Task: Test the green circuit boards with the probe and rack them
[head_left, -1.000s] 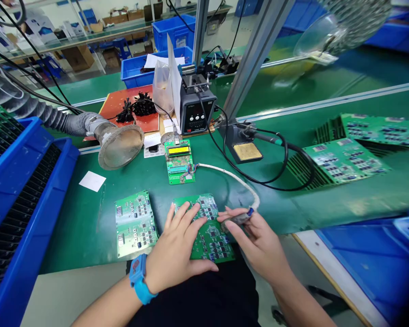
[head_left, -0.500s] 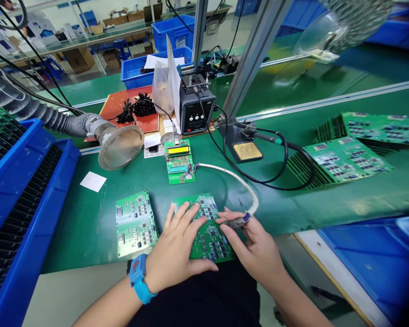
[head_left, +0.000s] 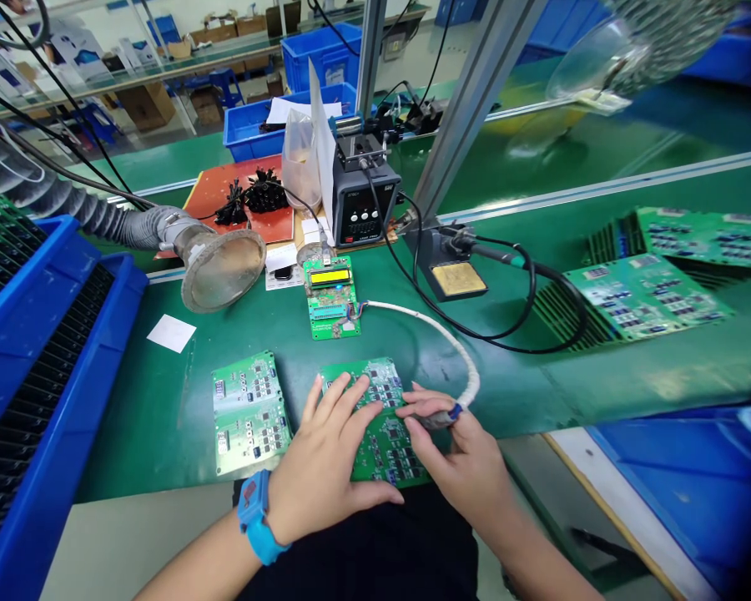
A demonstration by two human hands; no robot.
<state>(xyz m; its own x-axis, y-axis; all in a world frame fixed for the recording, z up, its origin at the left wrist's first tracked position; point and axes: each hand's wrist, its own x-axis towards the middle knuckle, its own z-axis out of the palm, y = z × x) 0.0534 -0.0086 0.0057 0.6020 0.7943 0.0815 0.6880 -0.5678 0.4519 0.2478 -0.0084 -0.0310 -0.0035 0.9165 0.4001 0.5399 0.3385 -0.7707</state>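
Note:
My left hand (head_left: 335, 455) lies flat with fingers spread on a green circuit board (head_left: 393, 430) at the bench's front edge. In my right hand (head_left: 469, 467) is a grey taped probe (head_left: 436, 420), pinched between thumb and fingers at the board's right side; its tip is hidden. A white wrapped cable (head_left: 425, 321) curves from the probe to a small tester board (head_left: 336, 321) with a yellow lit display (head_left: 330, 277) and a blue light. Left of my left hand lies a second circuit board (head_left: 250, 409). A blue wrist strap (head_left: 259, 517) is on my left wrist.
Blue bins (head_left: 109, 359) of upright boards stand at left, beside a fume duct nozzle (head_left: 224, 271). Behind the tester are a soldering station (head_left: 366, 204) and an iron stand (head_left: 454, 271) with looping black cable. Stacked boards (head_left: 644, 292) lie at right.
A blue light now shows on the tester board below its display. Both hands keep nearly the same place; the probe and cable end sit slightly lower and farther right in the view.

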